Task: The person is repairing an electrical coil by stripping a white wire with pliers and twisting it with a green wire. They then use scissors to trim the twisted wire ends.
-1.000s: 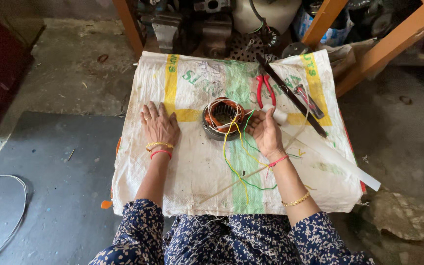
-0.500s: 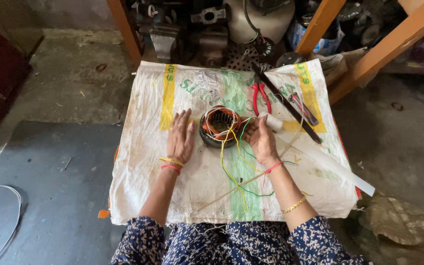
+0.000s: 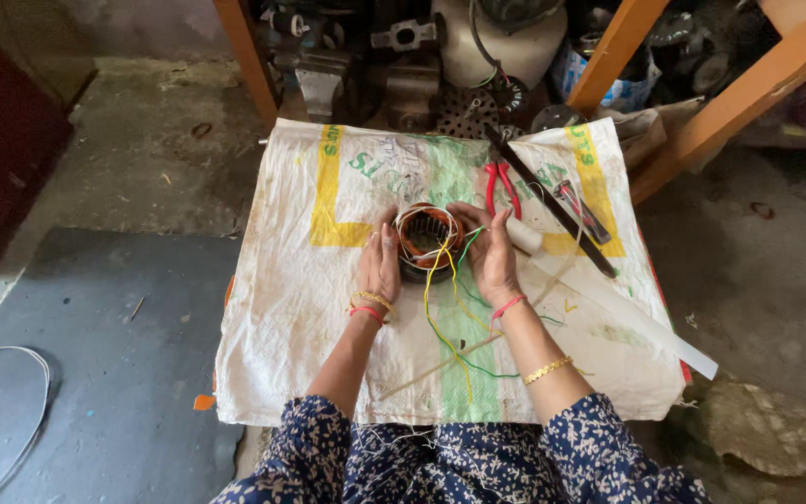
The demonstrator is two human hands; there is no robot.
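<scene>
A round motor stator [image 3: 428, 241] with copper windings lies in the middle of a white woven sack [image 3: 310, 308] spread on the floor. My left hand [image 3: 381, 264] presses against its left side, fingers together. On the stator's right side my right hand [image 3: 490, 255] cups it, fingers partly apart. Yellow, green and red wires [image 3: 442, 313] trail from the stator toward me, between my forearms. Both hands touch the stator; whether they clasp it fully I cannot tell.
Red-handled pliers [image 3: 501, 187], a long dark bar [image 3: 552, 205], a small tool [image 3: 582, 211] and a white strip [image 3: 636, 319] lie on the sack's right half. Metal parts and orange wooden legs [image 3: 246, 61] stand beyond it. A grey cable [image 3: 13, 439] curls at the left.
My left hand moved right across the sack, from lying flat to resting against the stator's left side. The right hand stays at the stator's right side.
</scene>
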